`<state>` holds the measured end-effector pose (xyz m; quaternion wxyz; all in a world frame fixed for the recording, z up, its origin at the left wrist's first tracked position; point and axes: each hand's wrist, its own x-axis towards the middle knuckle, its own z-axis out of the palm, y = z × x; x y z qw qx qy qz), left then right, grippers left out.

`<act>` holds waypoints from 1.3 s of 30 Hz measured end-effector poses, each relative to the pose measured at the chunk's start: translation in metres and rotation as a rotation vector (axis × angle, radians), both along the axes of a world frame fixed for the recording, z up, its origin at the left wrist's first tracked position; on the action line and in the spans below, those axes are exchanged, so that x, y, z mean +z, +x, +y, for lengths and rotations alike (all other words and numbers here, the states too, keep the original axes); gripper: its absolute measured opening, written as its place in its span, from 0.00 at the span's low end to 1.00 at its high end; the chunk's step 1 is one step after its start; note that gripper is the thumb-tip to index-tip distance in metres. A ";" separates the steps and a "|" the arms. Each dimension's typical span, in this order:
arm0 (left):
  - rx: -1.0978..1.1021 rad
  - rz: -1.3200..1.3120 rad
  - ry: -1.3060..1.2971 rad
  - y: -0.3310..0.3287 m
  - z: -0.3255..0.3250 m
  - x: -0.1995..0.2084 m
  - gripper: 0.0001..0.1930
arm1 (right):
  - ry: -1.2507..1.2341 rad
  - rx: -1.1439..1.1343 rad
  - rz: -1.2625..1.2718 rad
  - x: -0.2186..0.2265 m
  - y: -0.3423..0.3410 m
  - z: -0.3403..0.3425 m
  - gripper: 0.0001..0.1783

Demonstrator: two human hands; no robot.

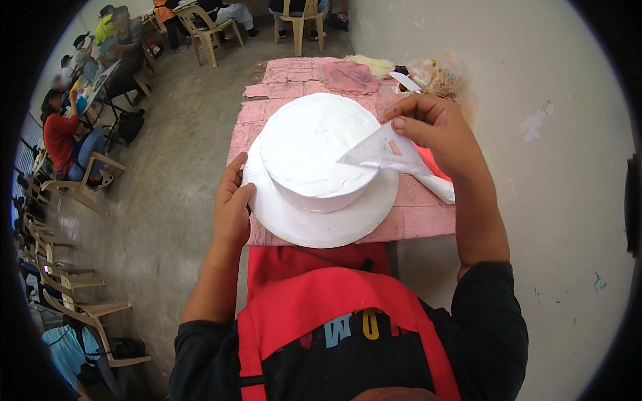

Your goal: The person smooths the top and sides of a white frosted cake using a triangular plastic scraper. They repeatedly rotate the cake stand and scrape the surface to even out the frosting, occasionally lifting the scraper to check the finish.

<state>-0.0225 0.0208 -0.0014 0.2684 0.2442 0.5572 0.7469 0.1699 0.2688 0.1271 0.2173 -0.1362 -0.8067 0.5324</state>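
Observation:
A round white-coated cake point(314, 144) sits on a wider white round board point(321, 230), its top mostly smooth with faint marks. My left hand point(234, 197) grips the board's left rim, thumb on the upper side. Over the right part of the cake, my right hand point(431, 127) pinches a whitish triangular scraper point(374, 150) with a small cutout. One tip of the scraper points left over the cake's top; whether it touches the surface I cannot tell. Partly behind the scraper, to the right, lies a red and white item point(438, 180) whose kind is unclear.
The pink brick-patterned table point(414, 224) stands against a pale wall point(535, 134). A pink cloth point(349, 77), a cream cloth point(371, 65) and crumpled plastic bags point(435, 79) lie at its far end. Plastic chairs point(80, 180) and several seated people are to the left and beyond.

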 end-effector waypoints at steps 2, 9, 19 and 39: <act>0.004 0.000 0.015 0.002 0.000 0.004 0.32 | -0.021 -0.058 -0.015 0.000 -0.007 0.011 0.10; -0.015 -0.044 0.046 -0.004 0.008 0.004 0.30 | -0.108 -0.075 0.046 0.011 -0.021 0.014 0.10; 0.005 -0.080 0.065 -0.006 0.011 -0.003 0.26 | 0.045 0.118 -0.049 0.011 -0.011 -0.032 0.08; 0.023 -0.098 -0.009 0.004 0.004 0.005 0.29 | 0.033 0.106 -0.085 0.017 -0.021 -0.025 0.09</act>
